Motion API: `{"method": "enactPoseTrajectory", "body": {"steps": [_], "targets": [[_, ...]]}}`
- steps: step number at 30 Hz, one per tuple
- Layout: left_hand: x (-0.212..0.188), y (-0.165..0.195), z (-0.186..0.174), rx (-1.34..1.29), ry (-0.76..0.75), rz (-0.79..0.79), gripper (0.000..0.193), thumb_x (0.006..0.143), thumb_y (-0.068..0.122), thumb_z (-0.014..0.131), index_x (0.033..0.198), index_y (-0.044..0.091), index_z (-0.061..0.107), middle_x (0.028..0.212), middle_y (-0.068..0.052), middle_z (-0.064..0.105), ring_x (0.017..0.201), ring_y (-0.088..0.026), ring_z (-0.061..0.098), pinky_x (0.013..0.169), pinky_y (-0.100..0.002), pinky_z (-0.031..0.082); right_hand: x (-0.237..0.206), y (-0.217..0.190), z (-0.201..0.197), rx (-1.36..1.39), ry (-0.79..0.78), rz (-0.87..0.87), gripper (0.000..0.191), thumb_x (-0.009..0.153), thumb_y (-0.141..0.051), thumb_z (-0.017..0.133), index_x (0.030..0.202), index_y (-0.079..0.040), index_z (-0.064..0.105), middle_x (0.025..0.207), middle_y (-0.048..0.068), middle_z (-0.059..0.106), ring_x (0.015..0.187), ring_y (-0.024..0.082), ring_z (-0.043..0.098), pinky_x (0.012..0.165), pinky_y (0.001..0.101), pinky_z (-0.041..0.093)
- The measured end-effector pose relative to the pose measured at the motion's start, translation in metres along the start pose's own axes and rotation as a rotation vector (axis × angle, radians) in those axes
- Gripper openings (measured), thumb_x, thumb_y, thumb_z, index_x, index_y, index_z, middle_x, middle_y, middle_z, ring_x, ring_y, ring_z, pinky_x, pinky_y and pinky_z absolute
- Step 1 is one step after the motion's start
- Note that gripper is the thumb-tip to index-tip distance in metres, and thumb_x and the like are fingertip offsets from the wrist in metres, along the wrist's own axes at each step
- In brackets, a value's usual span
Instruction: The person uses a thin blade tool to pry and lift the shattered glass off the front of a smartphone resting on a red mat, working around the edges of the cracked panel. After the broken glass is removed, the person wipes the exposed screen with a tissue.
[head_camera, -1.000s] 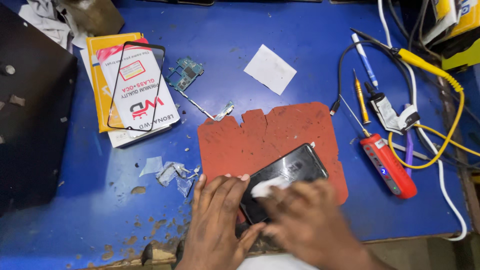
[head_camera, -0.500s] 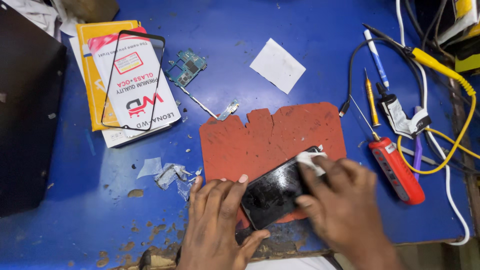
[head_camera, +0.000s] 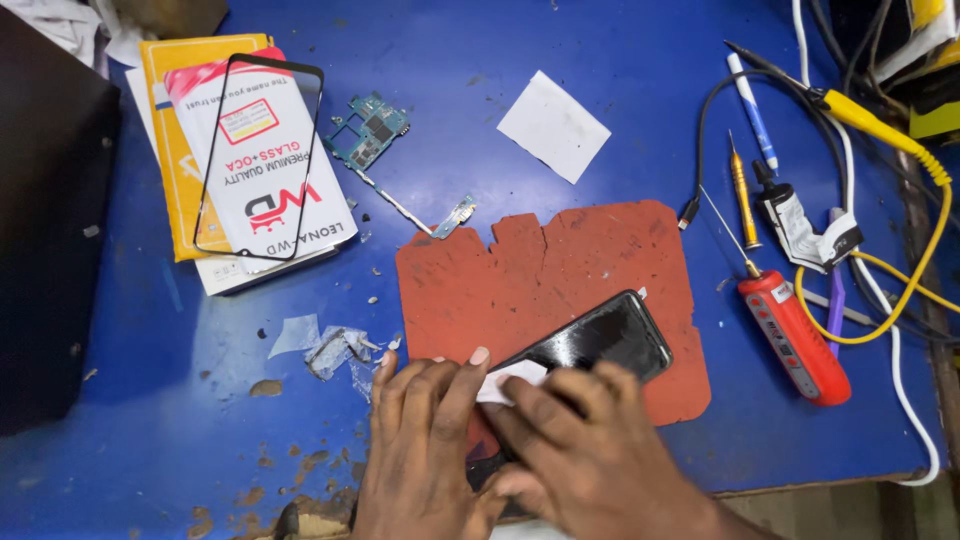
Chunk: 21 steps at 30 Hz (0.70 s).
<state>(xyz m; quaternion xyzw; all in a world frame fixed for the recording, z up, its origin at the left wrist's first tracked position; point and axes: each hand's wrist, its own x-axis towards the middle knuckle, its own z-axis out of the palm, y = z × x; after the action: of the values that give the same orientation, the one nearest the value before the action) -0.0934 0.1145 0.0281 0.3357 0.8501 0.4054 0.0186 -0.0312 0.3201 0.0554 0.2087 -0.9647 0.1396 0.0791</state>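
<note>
A black phone screen (head_camera: 600, 340) lies at a slant on a red rubber mat (head_camera: 560, 270) near the front of the blue bench (head_camera: 450, 120). My left hand (head_camera: 425, 440) lies flat with its fingers on the phone's near end, pinning it down. My right hand (head_camera: 590, 450) presses a small white wipe (head_camera: 510, 380) onto the glass at the near end. The hands cover the phone's lower half.
A thin black glass frame (head_camera: 260, 150) rests on white and yellow packets at the left. A small green circuit board (head_camera: 368, 128) with a flex strip lies behind the mat, beside a white paper square (head_camera: 553, 125). A red tool (head_camera: 795, 335), screwdrivers and cables crowd the right side.
My right hand has slid the white wipe from the phone's far right end back toward its near left end. My left hand has stayed on the phone.
</note>
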Motion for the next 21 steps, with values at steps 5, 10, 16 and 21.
{"method": "enactPoseTrajectory", "body": {"steps": [5, 10, 16, 21], "targets": [[0.0, -0.001, 0.0, -0.02, -0.035, -0.025, 0.102, 0.075, 0.045, 0.086, 0.151, 0.003, 0.031, 0.127, -0.023, 0.049, 0.127, -0.043, 0.046, 0.114, -0.07, 0.02, -0.001, 0.016, -0.014, -0.179, 0.032, 0.331, 0.049, 0.082, -0.039, 0.07, 0.12, -0.008, 0.072, 0.126, 0.008, 0.063, 0.114, 0.033, 0.051, 0.096, 0.0521, 0.039], [-0.001, -0.002, -0.002, -0.012, -0.013, 0.006, 0.106, 0.068, 0.039, 0.087, 0.15, 0.004, 0.03, 0.127, -0.023, 0.05, 0.126, -0.043, 0.046, 0.114, -0.069, 0.021, 0.004, 0.001, -0.002, -0.034, 0.035, 0.05, 0.053, 0.083, -0.046, 0.073, 0.12, -0.009, 0.07, 0.127, 0.011, 0.062, 0.114, 0.032, 0.05, 0.095, 0.0533, 0.038], [-0.001, -0.002, -0.003, -0.019, 0.017, 0.022, 0.103, 0.074, 0.043, 0.086, 0.153, 0.005, 0.031, 0.129, -0.022, 0.05, 0.127, -0.041, 0.048, 0.116, -0.068, 0.023, 0.003, 0.006, -0.008, -0.095, 0.051, 0.274, 0.049, 0.084, -0.039, 0.073, 0.123, -0.01, 0.071, 0.127, 0.007, 0.063, 0.114, 0.032, 0.05, 0.097, 0.0489, 0.039], [-0.001, -0.001, -0.002, 0.004, 0.046, 0.03, 0.102, 0.076, 0.041, 0.088, 0.152, 0.005, 0.03, 0.127, -0.024, 0.05, 0.125, -0.043, 0.047, 0.115, -0.067, 0.024, 0.008, -0.001, -0.002, -0.014, 0.006, -0.042, 0.048, 0.089, -0.041, 0.071, 0.122, -0.007, 0.07, 0.127, 0.008, 0.064, 0.111, 0.03, 0.053, 0.093, 0.0512, 0.04]]}}
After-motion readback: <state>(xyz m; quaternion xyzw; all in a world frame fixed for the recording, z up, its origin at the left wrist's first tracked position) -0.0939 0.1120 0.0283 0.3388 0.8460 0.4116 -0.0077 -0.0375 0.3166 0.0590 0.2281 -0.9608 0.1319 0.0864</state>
